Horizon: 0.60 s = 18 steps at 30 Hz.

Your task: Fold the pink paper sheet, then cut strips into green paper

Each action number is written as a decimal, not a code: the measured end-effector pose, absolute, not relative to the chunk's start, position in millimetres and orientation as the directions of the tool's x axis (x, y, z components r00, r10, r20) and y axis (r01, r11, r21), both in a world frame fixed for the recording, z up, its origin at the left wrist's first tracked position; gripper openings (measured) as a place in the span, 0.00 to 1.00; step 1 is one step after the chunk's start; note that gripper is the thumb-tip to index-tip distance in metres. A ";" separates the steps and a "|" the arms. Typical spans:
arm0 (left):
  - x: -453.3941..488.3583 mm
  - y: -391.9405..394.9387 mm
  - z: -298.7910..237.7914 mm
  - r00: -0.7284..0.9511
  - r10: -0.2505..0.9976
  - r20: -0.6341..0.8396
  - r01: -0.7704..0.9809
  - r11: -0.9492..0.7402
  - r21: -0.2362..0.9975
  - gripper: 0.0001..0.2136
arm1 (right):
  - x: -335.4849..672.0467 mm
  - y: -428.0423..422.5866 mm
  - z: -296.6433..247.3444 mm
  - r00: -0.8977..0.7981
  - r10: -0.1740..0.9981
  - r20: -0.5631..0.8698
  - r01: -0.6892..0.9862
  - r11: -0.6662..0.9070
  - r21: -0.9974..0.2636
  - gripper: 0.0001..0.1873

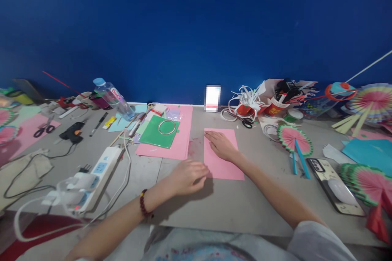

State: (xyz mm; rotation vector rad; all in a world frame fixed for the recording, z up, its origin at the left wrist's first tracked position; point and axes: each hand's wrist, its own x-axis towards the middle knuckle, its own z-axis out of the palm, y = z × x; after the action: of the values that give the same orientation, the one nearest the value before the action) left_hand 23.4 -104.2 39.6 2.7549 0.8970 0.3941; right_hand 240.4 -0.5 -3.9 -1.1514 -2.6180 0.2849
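Note:
A pink sheet of paper [225,168] lies on the grey table in front of me, its long sides running away from me. My right hand [223,146] rests flat on its upper part, fingers stretched toward the far left corner. At the sheet's lower left edge is my left hand [192,176], its fingers curled inward and closed; whether anything is in them is hidden. A beaded bracelet [143,204] circles the left wrist. Left of the sheet, a green packet [156,134] with a metal ring [167,127] on top lies over larger pink sheets [183,147].
A power strip [102,171] with trailing cables, a glue gun [72,132] and a plastic bottle [114,98] are on the left. To the right are scissors [247,123], cups of paper strips [275,108], a watermelon-patterned paper fan [295,140] and a phone [321,179] under a mouse [341,191].

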 end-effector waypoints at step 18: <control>43.8 -53.2 -3.3 0.619 0.704 0.348 0.729 -0.680 0.079 0.20 | 231.0 -15.8 8.5 -0.692 0.690 0.212 0.702 0.712 -0.027 0.23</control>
State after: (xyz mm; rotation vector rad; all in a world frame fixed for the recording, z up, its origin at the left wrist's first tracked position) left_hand 43.8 -53.2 -3.3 2.8895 1.2800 0.5721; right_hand 231.0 -15.8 8.5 -1.1168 -2.7117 -0.0821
